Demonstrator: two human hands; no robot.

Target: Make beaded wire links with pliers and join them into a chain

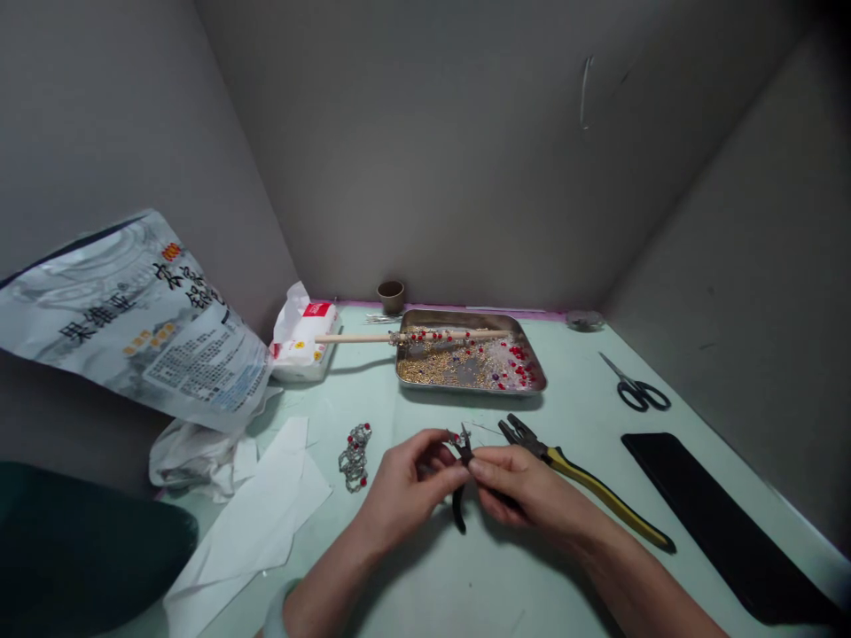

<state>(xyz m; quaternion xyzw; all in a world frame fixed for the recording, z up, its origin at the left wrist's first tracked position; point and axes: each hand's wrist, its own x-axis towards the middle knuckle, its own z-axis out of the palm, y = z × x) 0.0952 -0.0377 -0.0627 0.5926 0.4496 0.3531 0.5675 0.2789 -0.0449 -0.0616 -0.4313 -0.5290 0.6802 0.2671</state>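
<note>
My left hand (409, 483) is pinched shut on a tiny beaded wire piece with red beads (456, 438), held just above the table. My right hand (522, 492) is closed around small black-handled pliers (460, 483), whose tip meets the beaded piece; one black handle hangs below my fingers. Both hands meet at the table's middle front. A finished cluster of silver wire and red beads (355, 456) lies just left of my left hand. Yellow-handled pliers (585, 483) lie on the table behind my right hand.
A metal tray (538, 379) of gold and red beads sits behind, with a beaded wooden stick (372, 338) across it. Scissors (635, 387) and a black flat slab (718, 518) lie right. Tissue pack (307, 341), printed bag (143, 323), paper sheets (266, 514) and a small cup (391, 296) lie left and back.
</note>
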